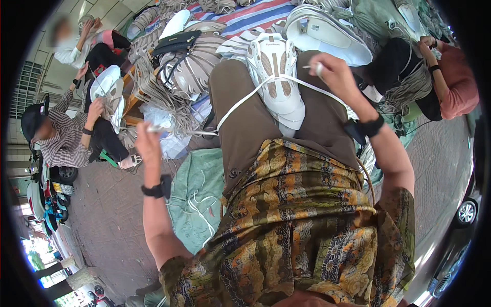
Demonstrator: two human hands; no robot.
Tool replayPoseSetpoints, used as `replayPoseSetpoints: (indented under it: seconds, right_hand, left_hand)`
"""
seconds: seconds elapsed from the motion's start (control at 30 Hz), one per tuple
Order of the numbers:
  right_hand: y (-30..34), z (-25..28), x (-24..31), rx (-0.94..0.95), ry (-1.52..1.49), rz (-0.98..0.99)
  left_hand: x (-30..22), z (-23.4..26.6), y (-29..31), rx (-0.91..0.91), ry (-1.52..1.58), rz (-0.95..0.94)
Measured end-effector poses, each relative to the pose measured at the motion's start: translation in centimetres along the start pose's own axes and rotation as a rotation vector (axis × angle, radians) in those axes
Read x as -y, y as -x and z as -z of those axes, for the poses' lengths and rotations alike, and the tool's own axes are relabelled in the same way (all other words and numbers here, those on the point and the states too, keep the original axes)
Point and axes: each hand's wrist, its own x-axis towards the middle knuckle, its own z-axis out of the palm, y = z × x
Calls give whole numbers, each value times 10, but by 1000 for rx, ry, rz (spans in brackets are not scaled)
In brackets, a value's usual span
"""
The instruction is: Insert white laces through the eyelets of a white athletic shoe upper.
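Observation:
A white shoe upper with beige mesh panels (287,108) sits between my thighs, its toe toward me. A white shoelace (239,105) passes through its lower eyelets, and its two lengths spread over my left and right thighs. Raised to the left and well apart from the shoe, my left hand (147,146) pinches a white lace part. My right hand (333,75) is above my right thigh, closer to the shoe, with fingers closed on a white lace end. Both wrists wear black bands.
Bundled shoe uppers (186,74) and a black pouch (176,43) lie ahead on the left. Loose white uppers (327,38) are ahead on the right, near a striped sheet (250,18). A green sack (192,176) lies by my left leg. Other people work on both sides.

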Motion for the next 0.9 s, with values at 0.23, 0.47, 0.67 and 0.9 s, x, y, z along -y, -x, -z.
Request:
replayPoseSetpoints:
  seconds: [0.23,0.47,0.67,0.9]
  right_hand:
    - [-13,-58,11,72,380,-24]
    - [4,-51,17,78,447,-13]
    - [-2,-56,12,50,443,-16]
    - [-2,-56,16,131,557,-38]
  left_hand:
    - [-157,-79,-34,252,674,-16]
    - [-196,-131,-38,463,1000,133]
    - [-195,-150,-37,606,993,150]
    - [-199,-156,-29,502,1055,138]
